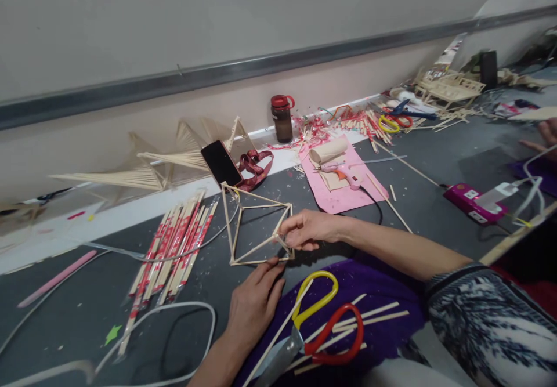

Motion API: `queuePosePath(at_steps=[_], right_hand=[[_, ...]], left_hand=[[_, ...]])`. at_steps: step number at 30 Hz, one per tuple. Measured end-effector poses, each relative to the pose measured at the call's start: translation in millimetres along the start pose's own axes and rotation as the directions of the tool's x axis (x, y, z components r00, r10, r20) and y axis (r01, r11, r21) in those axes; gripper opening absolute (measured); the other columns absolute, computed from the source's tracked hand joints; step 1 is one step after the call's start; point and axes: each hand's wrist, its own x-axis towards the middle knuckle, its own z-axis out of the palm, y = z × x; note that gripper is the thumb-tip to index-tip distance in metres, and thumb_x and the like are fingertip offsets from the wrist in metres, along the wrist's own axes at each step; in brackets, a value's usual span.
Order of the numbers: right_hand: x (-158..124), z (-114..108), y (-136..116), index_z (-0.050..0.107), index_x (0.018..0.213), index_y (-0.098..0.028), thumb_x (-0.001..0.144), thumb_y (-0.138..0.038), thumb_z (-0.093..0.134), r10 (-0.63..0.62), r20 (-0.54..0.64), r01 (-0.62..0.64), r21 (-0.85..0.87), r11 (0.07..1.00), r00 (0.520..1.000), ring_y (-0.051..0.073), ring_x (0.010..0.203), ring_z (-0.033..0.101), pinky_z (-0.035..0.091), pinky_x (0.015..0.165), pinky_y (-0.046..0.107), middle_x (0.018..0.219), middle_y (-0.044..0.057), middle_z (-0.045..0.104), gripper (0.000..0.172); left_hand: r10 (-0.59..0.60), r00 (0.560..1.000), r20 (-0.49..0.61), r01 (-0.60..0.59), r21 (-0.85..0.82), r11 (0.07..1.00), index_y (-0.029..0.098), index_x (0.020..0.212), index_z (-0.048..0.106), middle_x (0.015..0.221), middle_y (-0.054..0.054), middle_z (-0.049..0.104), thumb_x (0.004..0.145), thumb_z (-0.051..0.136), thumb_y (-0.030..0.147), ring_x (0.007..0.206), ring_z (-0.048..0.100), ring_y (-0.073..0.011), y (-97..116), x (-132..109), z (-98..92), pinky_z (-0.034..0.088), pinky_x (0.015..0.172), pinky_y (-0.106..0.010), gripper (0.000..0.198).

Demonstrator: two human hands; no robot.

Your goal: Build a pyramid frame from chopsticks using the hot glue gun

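A box-like frame of thin wooden sticks (241, 233) stands on the dark table in front of me. My right hand (311, 229) pinches its near right corner, the fingertips closed round a stick there. Against the frame's lower front edge rest the fingertips of my left hand (256, 297), the fingers stretched out and the thumb apart. Below my hands, scissors (296, 340) with one yellow and one red handle lie on purple cloth (391, 279) over my lap, among several loose sticks (369, 320). My fingers hide part of the frame's right corner.
Packs of chopsticks (172, 248) lie left, crossed by a white cable (211, 323). Behind stand a phone (221, 163), stick fans (113, 179) and a bottle (282, 123). A glue gun (346, 175) rests on pink paper (322, 198). Right are a power strip (474, 201) and another person's hand (543, 137).
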Motion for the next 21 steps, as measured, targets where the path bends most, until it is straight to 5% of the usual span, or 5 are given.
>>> queuePosePath(at_steps=[5,9,15,21], right_hand=[[-12,-3,-2,0.070,0.087,-0.010,0.073,-0.032,0.069,-0.067,-0.183,0.058,-0.059,0.997,0.981,0.003,0.040,0.049,0.031,0.033,0.013,0.060,-0.001,0.061,0.026],[-38,-19,-20,0.069,0.079,-0.011,0.072,-0.031,0.069,-0.154,-0.295,0.168,0.024,0.985,0.943,0.001,0.033,0.040,0.025,0.030,0.013,0.052,-0.003,0.057,0.021],[-83,-49,-53,0.067,0.076,-0.012,0.069,-0.029,0.074,-0.348,-0.448,0.425,0.081,0.902,0.824,0.000,0.033,0.034,0.021,0.030,0.013,0.052,-0.004,0.053,0.020],[-117,-67,-80,0.064,0.076,-0.016,0.072,-0.027,0.071,-0.436,-0.626,0.566,0.011,0.824,0.647,-0.001,0.036,0.029,0.018,0.031,0.012,0.054,-0.007,0.048,0.014]], left_hand=[[-0.002,1.000,-0.007,0.002,-0.008,1.000,0.021,0.106,0.062,0.113,-0.006,0.066,0.087,0.052,0.023,0.099,0.065,-0.0174,1,-2,-0.6,0.055,0.082,-0.028,0.022],[-0.006,1.000,-0.010,0.005,-0.012,1.000,0.022,0.107,0.062,0.115,-0.006,0.065,0.087,0.053,0.023,0.102,0.064,-0.0178,0,-3,0.2,0.055,0.084,-0.029,0.023],[-0.002,1.000,-0.001,0.002,-0.005,1.000,0.022,0.107,0.061,0.115,-0.006,0.066,0.087,0.052,0.022,0.102,0.064,-0.0177,0,-2,0.8,0.055,0.083,-0.029,0.022],[0.013,1.000,-0.014,-0.013,-0.004,1.000,0.021,0.105,0.062,0.113,-0.006,0.067,0.088,0.051,0.022,0.101,0.065,-0.0175,1,-1,-0.4,0.055,0.083,-0.029,0.021]])
